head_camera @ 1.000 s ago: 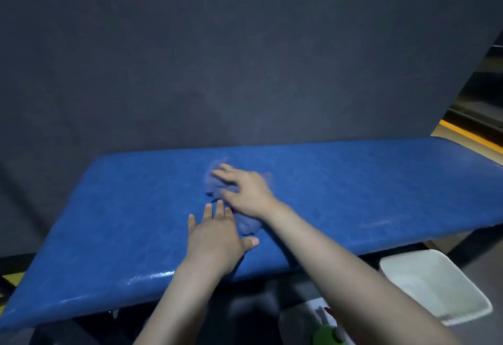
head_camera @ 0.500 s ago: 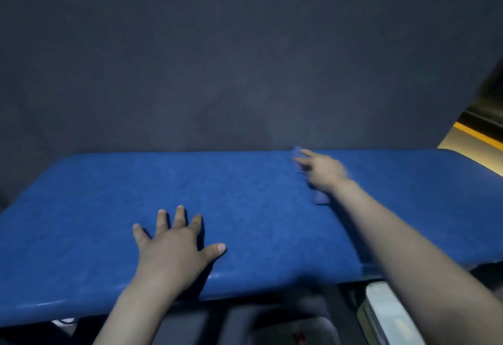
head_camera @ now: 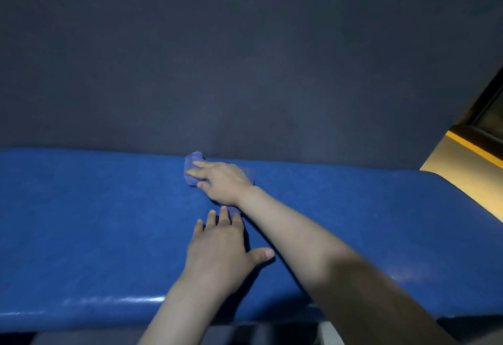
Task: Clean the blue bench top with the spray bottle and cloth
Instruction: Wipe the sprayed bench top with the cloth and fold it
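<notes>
The blue bench top (head_camera: 95, 222) runs across the whole view, padded and slightly shiny along its near edge. My right hand (head_camera: 221, 183) reaches to the bench's far edge and presses a bluish-purple cloth (head_camera: 192, 163) flat under its fingers; part of the cloth pokes out past the fingertips. My left hand (head_camera: 220, 249) lies palm down on the bench near the front, fingers spread, holding nothing. It sits just beside my right forearm. No spray bottle shows in the view.
A dark grey wall (head_camera: 245, 59) stands right behind the bench. At the far right, past the bench end, there is tan floor with a yellow stripe (head_camera: 473, 151). Dark frame parts show under the bench's near edge.
My right hand has slid the cloth leftward along the far edge of the bench. The view has shifted, and my left hand now rests close beside my right forearm.
</notes>
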`<state>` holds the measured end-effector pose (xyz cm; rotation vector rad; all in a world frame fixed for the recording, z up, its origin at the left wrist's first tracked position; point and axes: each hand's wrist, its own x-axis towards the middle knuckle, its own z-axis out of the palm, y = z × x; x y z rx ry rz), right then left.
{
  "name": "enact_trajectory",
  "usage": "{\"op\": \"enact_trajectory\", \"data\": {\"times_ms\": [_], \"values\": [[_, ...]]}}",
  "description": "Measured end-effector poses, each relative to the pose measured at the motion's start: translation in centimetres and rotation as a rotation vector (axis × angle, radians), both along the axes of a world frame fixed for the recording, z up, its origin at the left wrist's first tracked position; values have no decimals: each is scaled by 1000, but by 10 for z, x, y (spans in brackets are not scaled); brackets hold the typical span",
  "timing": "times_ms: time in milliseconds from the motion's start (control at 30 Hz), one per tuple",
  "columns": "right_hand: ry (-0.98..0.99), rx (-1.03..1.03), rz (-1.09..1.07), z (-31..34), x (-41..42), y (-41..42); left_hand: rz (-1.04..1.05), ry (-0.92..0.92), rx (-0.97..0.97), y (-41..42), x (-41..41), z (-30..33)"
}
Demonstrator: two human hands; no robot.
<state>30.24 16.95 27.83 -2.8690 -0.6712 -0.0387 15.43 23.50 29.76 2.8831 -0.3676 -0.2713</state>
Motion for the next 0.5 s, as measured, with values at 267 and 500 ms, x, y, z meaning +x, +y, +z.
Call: {"op": "enact_trajectory", "data": {"times_ms": [267, 500], "values": [[-44, -19, -391, -3, 9, -245, -47, 16, -20, -95, 18, -10], [-8, 53, -953, 6, -37, -413, -56, 56, 118, -140, 27, -17]]}}
